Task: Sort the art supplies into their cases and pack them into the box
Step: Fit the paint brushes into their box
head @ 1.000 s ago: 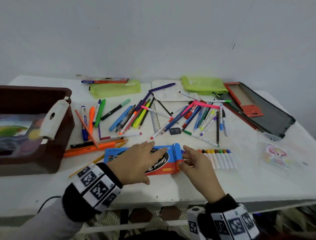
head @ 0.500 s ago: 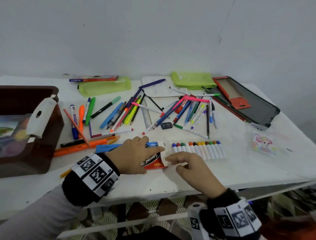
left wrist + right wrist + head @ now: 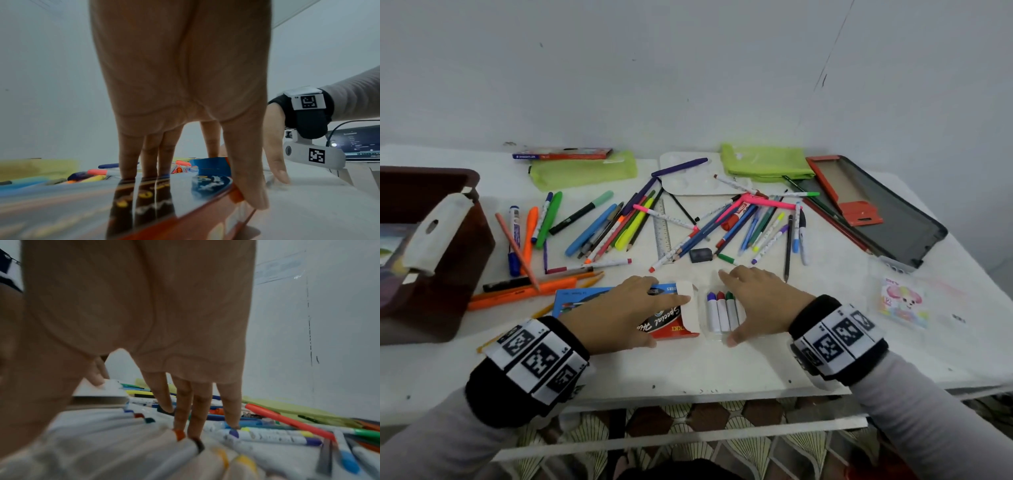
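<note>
A flat blue and red marker box [image 3: 671, 323] lies near the table's front edge, its white end flap [image 3: 686, 301] open to the right. My left hand [image 3: 633, 308] presses on its lid with straight fingers [image 3: 127, 159], thumb against the near side of the box [image 3: 61, 203]. A row of white markers [image 3: 720, 311] in a clear tray lies just right of the flap. My right hand [image 3: 753, 294] lies flat over that row, thumb at the near ends; only the blue, red and green caps show. The right wrist view shows straight fingers [image 3: 180, 410] on the markers [image 3: 102, 434].
A brown storage box [image 3: 472, 257] stands at the left. Loose pens and pencils [image 3: 688, 229] cover the table's middle, with orange pens [image 3: 524, 291] left of the marker box. Two green pouches [image 3: 582, 171] [image 3: 763, 164], a white palette [image 3: 688, 181], an open dark case [image 3: 887, 212] and a sticker packet [image 3: 904, 305] lie around.
The box's end flap has swung open. The marker row has slid left up to the box's mouth, and my right hand now covers most of it.
</note>
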